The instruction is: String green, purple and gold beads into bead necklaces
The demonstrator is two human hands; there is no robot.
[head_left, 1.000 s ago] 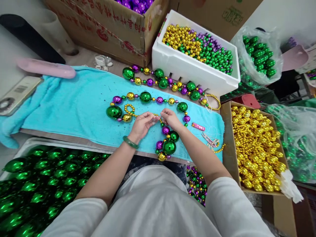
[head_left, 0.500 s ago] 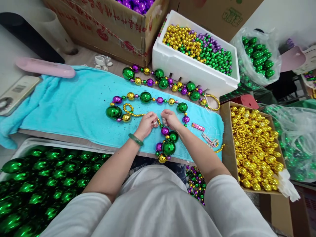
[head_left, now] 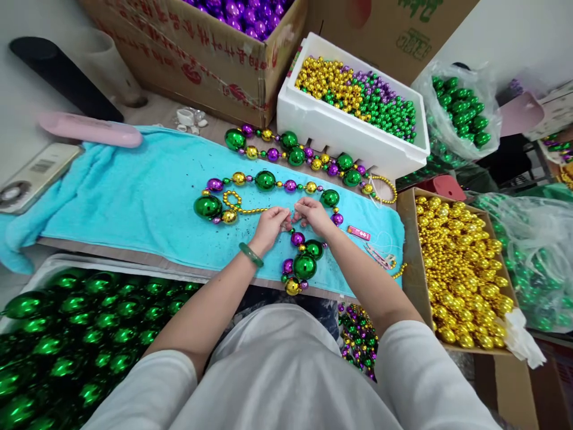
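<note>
Grip — left hand (head_left: 270, 227) pinches bead strand (head_left: 251, 210) | right hand (head_left: 312, 216) — cannot tell | towel (head_left: 129, 191) stretches leftward

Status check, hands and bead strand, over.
Left hand and right hand close together, fingers pinched at bead strand. Strand lies on blue towel. Exact grip too small to tell. Nothing seen between hands and strand.
</note>
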